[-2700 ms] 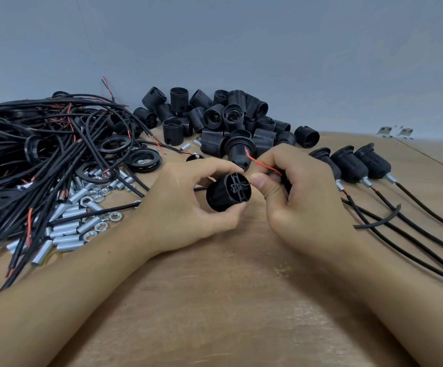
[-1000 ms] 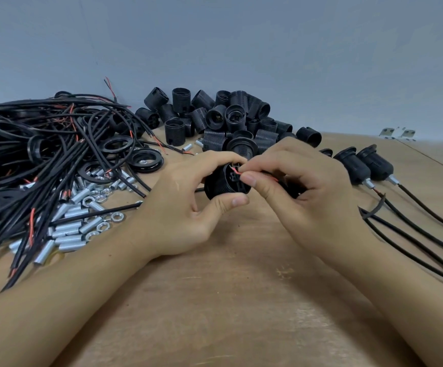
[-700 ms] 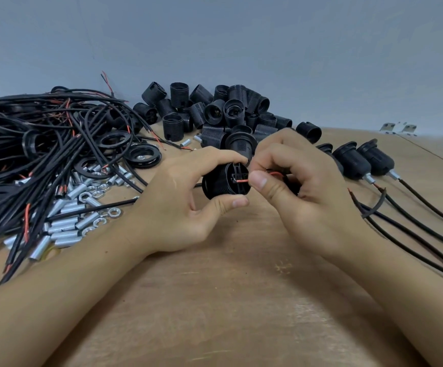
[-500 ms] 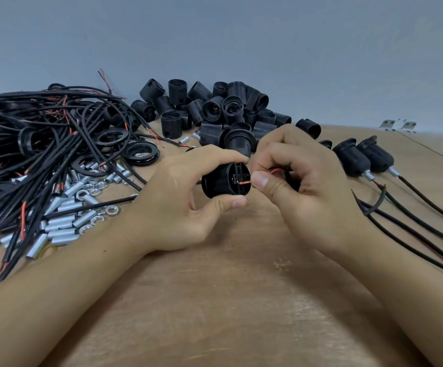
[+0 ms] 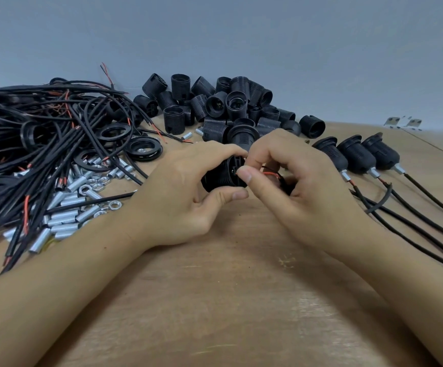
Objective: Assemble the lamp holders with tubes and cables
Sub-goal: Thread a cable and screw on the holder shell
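Black plastic is what the lamp holder is made of, and it is lying on its side just above the wooden table, in the middle, between the two hands. The left hand is gripping it, with the pointer finger curled over the top and the thumb pressing from below. The right hand is sitting right beside it, and its thumb and fingers are pinching a thin red wire right at the open end of the holder. The other fingers of that hand are curling in.

Behind the hands a pile of black holders is sitting by the grey wall. On the left a big bunch of black cables is spreading over the table, with some black rings lying next to it. Shiny metal tubes and little nuts are lying near the left arm. On the right three finished holders are lying side by side, and their cables are running off toward the right edge.
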`<state>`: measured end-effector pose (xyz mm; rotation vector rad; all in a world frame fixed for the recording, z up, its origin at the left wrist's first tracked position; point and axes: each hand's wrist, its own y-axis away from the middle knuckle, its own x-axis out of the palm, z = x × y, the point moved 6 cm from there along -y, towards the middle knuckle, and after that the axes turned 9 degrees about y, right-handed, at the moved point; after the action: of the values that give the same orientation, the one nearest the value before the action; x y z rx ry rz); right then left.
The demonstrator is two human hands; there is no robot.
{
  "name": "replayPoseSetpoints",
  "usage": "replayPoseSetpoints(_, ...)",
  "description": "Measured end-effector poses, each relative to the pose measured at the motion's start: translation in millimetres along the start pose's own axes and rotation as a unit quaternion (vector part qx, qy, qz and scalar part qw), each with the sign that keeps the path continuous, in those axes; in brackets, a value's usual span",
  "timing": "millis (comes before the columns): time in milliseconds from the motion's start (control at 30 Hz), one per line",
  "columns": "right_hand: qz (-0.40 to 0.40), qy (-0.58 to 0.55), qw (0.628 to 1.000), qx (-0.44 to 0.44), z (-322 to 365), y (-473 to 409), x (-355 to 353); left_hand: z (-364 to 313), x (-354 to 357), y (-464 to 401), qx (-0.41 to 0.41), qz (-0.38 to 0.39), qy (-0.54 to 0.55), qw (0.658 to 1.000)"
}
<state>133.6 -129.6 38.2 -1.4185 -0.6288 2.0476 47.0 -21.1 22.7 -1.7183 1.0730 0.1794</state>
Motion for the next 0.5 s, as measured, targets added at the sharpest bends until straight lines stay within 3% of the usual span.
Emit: replayPoseSetpoints(500,0.036,-0.013,0.999,0.02,-13.2,0.7,8.3,6.2,8.3,4.3,-0.055,0.019,-0.039,0.998)
